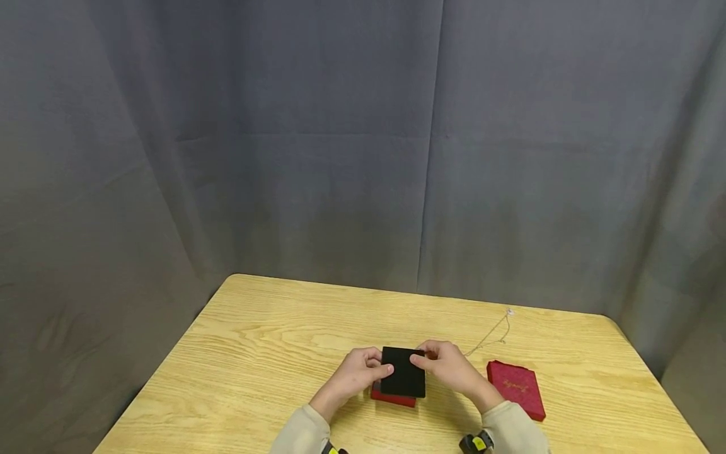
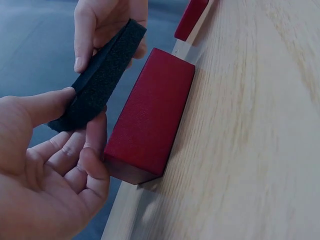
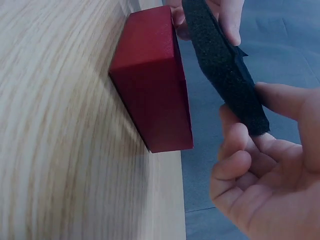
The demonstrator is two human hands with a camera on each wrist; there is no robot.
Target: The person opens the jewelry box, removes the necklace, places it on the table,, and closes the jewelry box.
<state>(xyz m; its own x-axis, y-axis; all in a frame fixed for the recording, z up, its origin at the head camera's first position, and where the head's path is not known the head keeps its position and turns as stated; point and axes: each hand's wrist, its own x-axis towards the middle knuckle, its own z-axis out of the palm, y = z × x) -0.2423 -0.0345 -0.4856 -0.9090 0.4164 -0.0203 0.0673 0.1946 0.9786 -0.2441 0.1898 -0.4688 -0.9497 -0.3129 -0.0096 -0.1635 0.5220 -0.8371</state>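
Note:
A square black foam pad (image 1: 404, 373) is pinched at both sides between my two hands, tilted just above a red box base (image 1: 394, 398). My left hand (image 1: 356, 372) grips its left edge, thumb on top and fingers beneath. On the opposite edge, my right hand (image 1: 450, 367) pinches it the same way. In the left wrist view the foam pad (image 2: 102, 75) is clear of the red box (image 2: 152, 115), which stands on the table. The right wrist view shows the pad's rough side (image 3: 225, 70) beside the box (image 3: 152, 80); the inside of the box is hidden.
A red box lid (image 1: 516, 389) with gold lettering lies right of my right forearm. Behind my right hand a thin chain necklace (image 1: 492, 334) is spread on the wooden table (image 1: 272, 340). Grey curtains (image 1: 340, 157) hang behind the table and at its sides.

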